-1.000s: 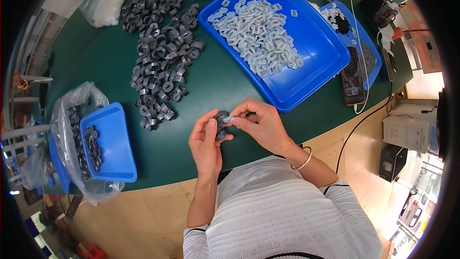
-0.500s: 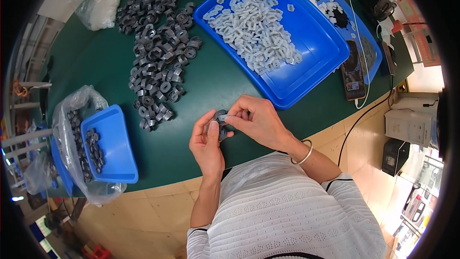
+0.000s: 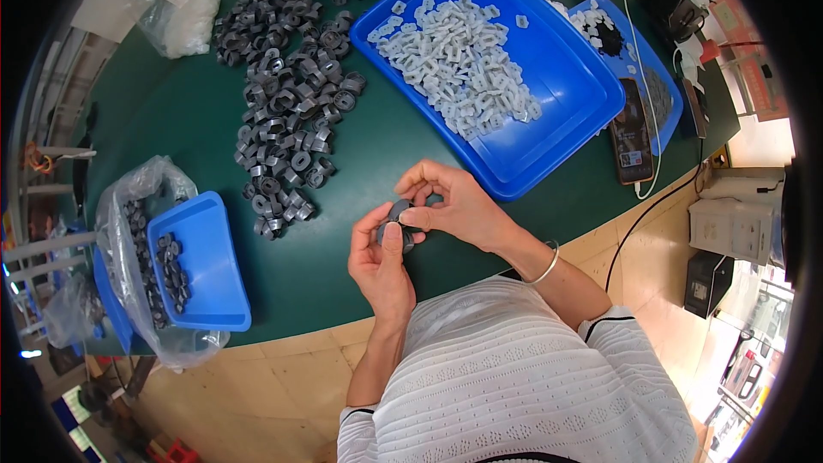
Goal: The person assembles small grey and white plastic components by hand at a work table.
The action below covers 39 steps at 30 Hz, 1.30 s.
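Above the near edge of the table, my hands meet around small round dark grey plastic parts (image 3: 400, 208). My left hand (image 3: 382, 273) is closed on them, its thumb pressing from the near side and its fingers curled behind. From the right, my right hand (image 3: 463, 213) pinches the upper grey part with thumb and forefinger. How the parts fit together is hidden by the fingers. Beyond my hands lies a heap of loose grey ring-shaped parts (image 3: 296, 103). Many small whitish plastic pieces (image 3: 467, 60) lie in a large blue tray (image 3: 570, 150).
At the left, a smaller blue tray (image 3: 214, 261) holds some grey parts, beside a clear plastic bag (image 3: 129, 291) of more. A phone (image 3: 632, 141) with a white cable lies right of the large tray. Another blue tray (image 3: 664, 77) and a white-filled bag (image 3: 190, 26) sit farther back.
The pale piece that showed between my right fingers is out of sight now. My right fingertips have shifted onto the grey part, and both hands have moved slightly right and nearer.
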Each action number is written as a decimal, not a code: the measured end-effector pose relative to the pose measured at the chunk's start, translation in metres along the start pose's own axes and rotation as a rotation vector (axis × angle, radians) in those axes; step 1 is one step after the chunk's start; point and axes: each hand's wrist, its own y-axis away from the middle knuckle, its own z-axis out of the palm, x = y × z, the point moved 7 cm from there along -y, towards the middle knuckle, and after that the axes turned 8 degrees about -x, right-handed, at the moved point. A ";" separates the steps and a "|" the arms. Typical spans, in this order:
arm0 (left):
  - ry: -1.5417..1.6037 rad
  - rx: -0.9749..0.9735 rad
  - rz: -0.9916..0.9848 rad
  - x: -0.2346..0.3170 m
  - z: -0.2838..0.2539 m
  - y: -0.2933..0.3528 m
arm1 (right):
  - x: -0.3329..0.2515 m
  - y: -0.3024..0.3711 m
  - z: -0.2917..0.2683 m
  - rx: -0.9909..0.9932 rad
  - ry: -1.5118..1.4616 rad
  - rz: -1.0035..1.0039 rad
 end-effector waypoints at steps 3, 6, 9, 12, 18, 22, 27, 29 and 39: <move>0.070 -0.014 0.010 -0.001 0.003 -0.001 | 0.011 0.001 0.010 -0.021 -0.319 0.040; 0.046 0.018 0.058 0.002 0.006 0.002 | 0.019 0.004 0.016 0.003 -0.430 0.017; 0.016 0.014 0.104 0.005 0.007 0.005 | 0.020 0.002 0.015 0.027 -0.406 -0.035; -0.028 0.028 0.109 0.005 0.002 0.006 | 0.014 0.002 0.015 -0.021 -0.347 -0.088; 0.113 0.057 -0.066 -0.002 -0.012 -0.004 | -0.017 -0.007 0.015 -0.116 0.060 -0.112; 0.260 0.038 -0.203 -0.003 -0.008 -0.006 | -0.046 0.010 0.022 -0.052 0.697 -0.467; 0.051 -0.135 -0.338 -0.001 -0.009 -0.009 | -0.046 0.015 0.015 -0.127 0.880 -0.414; -0.092 -0.214 -0.371 0.002 -0.011 -0.017 | -0.045 0.016 0.016 -0.159 0.950 -0.449; -0.486 -0.536 -0.453 0.007 0.002 -0.025 | -0.031 0.019 0.011 -0.300 0.801 -0.203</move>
